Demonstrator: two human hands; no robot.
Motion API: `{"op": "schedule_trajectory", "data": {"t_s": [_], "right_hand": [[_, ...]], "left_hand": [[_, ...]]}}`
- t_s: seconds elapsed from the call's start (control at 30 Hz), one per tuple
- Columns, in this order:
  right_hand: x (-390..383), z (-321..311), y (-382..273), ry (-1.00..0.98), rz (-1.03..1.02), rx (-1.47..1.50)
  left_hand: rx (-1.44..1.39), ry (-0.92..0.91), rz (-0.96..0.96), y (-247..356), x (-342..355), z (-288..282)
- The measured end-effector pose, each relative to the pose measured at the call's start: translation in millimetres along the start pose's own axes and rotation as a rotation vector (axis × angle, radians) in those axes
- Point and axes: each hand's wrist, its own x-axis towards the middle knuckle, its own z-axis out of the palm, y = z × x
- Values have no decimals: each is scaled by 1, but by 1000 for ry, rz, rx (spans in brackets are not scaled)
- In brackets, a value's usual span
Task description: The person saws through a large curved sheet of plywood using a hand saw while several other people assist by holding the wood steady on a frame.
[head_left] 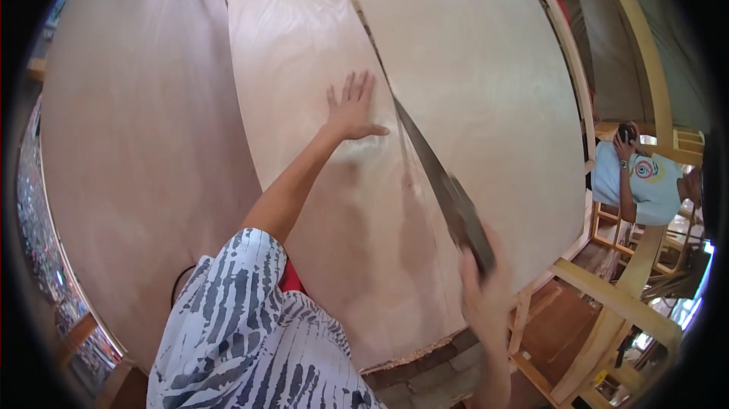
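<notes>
A handsaw, somewhat blurred, slants across a broad, pale plywood sheet, its narrow far end meeting the wood where a gap stops; the gap runs away beyond the saw's tip, rough and light brown along its edge, and a thin line goes on across the sheet just left of the blade, back toward the near edge. At the near end of the saw, the right hand has its fingers wrapped around the handle, though blur hides how each finger lies. Left of the saw's tip, the left hand rests palm down on the sheet, fingers spread and thumb pointing toward the blade. The left arm's sleeve, white with dark grey streaks, lies to the left of the saw handle, with a bit of red cloth showing beside it. Farther left of the saw, past the sheet's side, stands or lies another wide, duller panel; its exact height I cannot tell. Below the saw handle, past the sheet's near edge, grey blocks show. Well to the right of the saw are light wooden frames and another person in a pale printed T-shirt, whose hands hold a small dark object.
</notes>
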Motion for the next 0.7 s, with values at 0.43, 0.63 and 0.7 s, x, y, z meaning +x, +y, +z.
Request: {"op": "schedule_trajectory", "data": {"t_s": [0.43, 0.63, 0.7], "right_hand": [[-40, -56, -38, -32, 181, -1], [3, 0, 0, -12, 22, -84], [82, 63, 50, 3, -169, -40]], "left_hand": [[-25, 43, 10, 3, -5, 8], [-29, 46, -28, -5, -13, 17], [-32, 72, 16, 5, -13, 15]]}}
